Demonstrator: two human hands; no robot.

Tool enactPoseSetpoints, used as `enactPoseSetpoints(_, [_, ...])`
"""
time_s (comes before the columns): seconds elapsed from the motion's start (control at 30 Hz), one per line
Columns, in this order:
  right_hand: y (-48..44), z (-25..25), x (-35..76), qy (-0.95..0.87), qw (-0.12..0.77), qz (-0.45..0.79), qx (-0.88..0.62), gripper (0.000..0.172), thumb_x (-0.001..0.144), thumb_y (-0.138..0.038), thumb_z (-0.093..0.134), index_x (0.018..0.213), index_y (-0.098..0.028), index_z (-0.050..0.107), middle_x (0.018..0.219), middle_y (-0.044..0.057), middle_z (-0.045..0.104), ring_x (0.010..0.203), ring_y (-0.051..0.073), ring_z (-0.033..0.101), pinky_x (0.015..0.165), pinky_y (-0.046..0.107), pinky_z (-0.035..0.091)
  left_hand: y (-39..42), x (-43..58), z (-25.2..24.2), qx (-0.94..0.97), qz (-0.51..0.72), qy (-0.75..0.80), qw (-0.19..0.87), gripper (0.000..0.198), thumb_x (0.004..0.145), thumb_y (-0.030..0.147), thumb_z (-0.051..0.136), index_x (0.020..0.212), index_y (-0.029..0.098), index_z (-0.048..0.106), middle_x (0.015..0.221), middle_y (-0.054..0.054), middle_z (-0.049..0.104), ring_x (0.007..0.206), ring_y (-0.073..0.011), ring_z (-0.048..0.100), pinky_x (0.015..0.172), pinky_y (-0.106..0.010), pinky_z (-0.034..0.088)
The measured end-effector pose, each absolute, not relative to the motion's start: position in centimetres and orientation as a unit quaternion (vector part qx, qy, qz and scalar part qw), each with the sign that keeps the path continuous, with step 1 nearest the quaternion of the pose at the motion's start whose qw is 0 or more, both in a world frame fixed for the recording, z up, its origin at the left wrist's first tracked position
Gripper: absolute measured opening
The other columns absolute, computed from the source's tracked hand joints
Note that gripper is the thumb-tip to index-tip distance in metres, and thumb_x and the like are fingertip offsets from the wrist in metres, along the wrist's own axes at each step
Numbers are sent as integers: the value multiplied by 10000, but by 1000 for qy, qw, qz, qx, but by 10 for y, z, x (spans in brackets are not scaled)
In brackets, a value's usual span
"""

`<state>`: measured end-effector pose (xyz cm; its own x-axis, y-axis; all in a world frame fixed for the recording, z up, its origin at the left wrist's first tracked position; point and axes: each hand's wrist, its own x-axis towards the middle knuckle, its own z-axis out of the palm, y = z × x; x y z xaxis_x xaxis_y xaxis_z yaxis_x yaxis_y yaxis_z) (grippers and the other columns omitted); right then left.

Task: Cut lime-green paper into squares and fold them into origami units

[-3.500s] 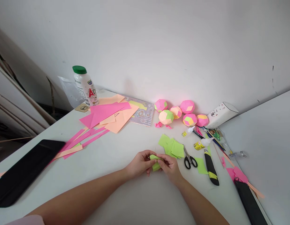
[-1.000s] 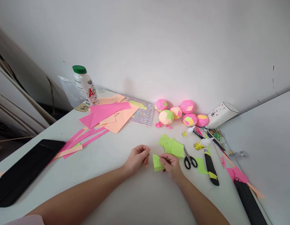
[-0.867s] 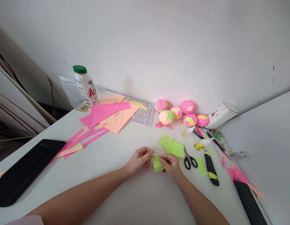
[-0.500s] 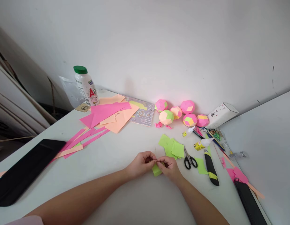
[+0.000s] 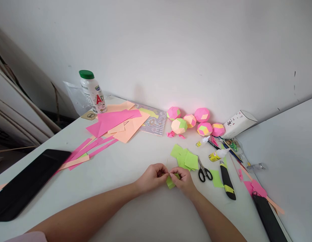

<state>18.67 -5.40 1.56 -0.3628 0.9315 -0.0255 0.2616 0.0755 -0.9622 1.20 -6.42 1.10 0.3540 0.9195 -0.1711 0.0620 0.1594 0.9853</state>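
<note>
A folded piece of green paper is held low over the table between my hands. My right hand is closed, pinching the paper between thumb and fingers. My left hand is closed too, its fingertips meeting those of the right at the paper's upper edge; what exactly it pinches is partly hidden. Just beyond the hands, green paper squares lie in a loose overlapping pile. Black-handled scissors rest beside that pile, to the right of my right hand.
A black and green utility knife and a yellow glue bottle lie at the right. Several paper balls line the wall. Pink and peach sheets, a white bottle and a black flat object occupy the left.
The green paper has turned slightly and shifted a little to the right between my fingers. Both hands stay in nearly the same place, still closed.
</note>
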Motion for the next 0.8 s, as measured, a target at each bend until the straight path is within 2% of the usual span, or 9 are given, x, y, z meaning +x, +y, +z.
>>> enactPoseSetpoints(0.13, [-54, 14, 186, -666, 329, 500, -445, 82, 725, -226, 577, 674, -166, 600, 583, -22, 510, 509, 95, 415, 458, 205, 330, -65, 13, 12, 558, 344, 443, 611, 124, 723, 269, 564, 678, 162, 520, 565, 51, 464, 512, -77, 363, 453, -184, 279])
enactPoseSetpoints(0.33, [-56, 11, 187, -637, 321, 540, -447, 78, 680, -182, 561, 611, -175, 527, 519, -58, 436, 438, 69, 370, 399, 187, 306, -65, 12, 12, 540, 346, 432, 634, 107, 662, 214, 568, 628, 161, 481, 550, 59, 427, 495, -63, 330, 450, -186, 255])
enactPoseSetpoints(0.5, [-53, 11, 191, -559, 324, 615, -452, 102, 680, -246, 579, 640, -184, 508, 479, -66, 472, 365, 86, 446, 358, 204, 380, -61, 9, 15, 469, 366, 424, 683, 103, 622, 217, 570, 621, 166, 481, 518, 66, 442, 450, -54, 356, 434, -189, 263])
enactPoseSetpoints(0.63, [-49, 9, 195, -528, 363, 634, -433, 132, 692, -267, 583, 633, -186, 498, 461, -70, 478, 338, 85, 464, 349, 194, 356, -59, 7, 15, 423, 372, 420, 712, 120, 612, 235, 581, 617, 180, 475, 417, 98, 394, 346, -39, 292, 368, -182, 201])
enactPoseSetpoints(0.8, [-47, 4, 197, -486, 422, 643, -415, 174, 759, -331, 571, 690, -192, 492, 565, -48, 535, 394, 85, 501, 398, 204, 372, -56, 5, 15, 386, 395, 400, 731, 169, 628, 292, 608, 644, 190, 474, 358, 109, 379, 304, -49, 294, 341, -182, 213])
